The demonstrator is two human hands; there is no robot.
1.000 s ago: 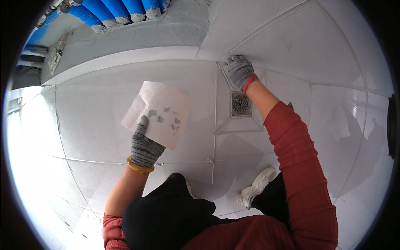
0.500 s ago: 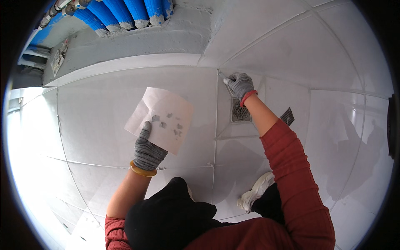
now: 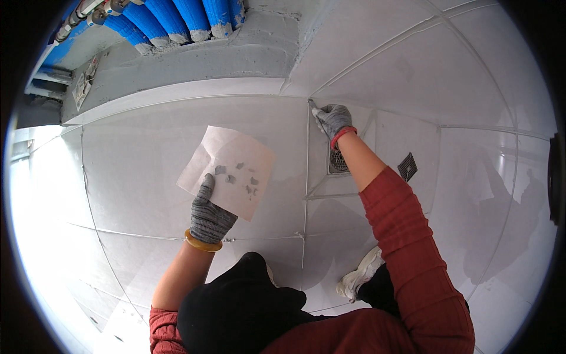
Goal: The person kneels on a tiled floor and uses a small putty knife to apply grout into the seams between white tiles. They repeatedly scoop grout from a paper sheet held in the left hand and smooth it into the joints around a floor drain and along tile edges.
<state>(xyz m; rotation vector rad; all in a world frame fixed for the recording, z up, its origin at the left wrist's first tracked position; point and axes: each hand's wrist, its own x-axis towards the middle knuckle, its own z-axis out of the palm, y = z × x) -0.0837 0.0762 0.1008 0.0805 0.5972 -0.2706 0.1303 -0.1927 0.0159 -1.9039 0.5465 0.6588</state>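
My gloved left hand (image 3: 213, 217) pinches the lower edge of a pale sheet of paper (image 3: 236, 147), its thumb on top. Several grey smears or lumps (image 3: 231, 179) lie on the sheet, which is held above the tiles. Over at the inner corner of the floor, my gloved right hand (image 3: 333, 120) is closed around something thin, mostly hidden by the fingers. Its small tip touches the upper end of a tile joint (image 3: 308, 135). Just below that hand, partly covered by my wrist, a square floor drain (image 3: 338, 163) shows its perforated strainer.
A dark square grate (image 3: 407, 167) lies loose on the tiles right of my forearm. Blue pipes (image 3: 188, 20) rise behind a grey ledge (image 3: 194, 66) at the far left. Tiled wall (image 3: 407, 65) bounds the far right. My white shoe (image 3: 361, 273) stands near the drain.
My right hand has shifted slightly left and nearer to me, its fingers now at the joint's end. The left hand and paper have barely moved.
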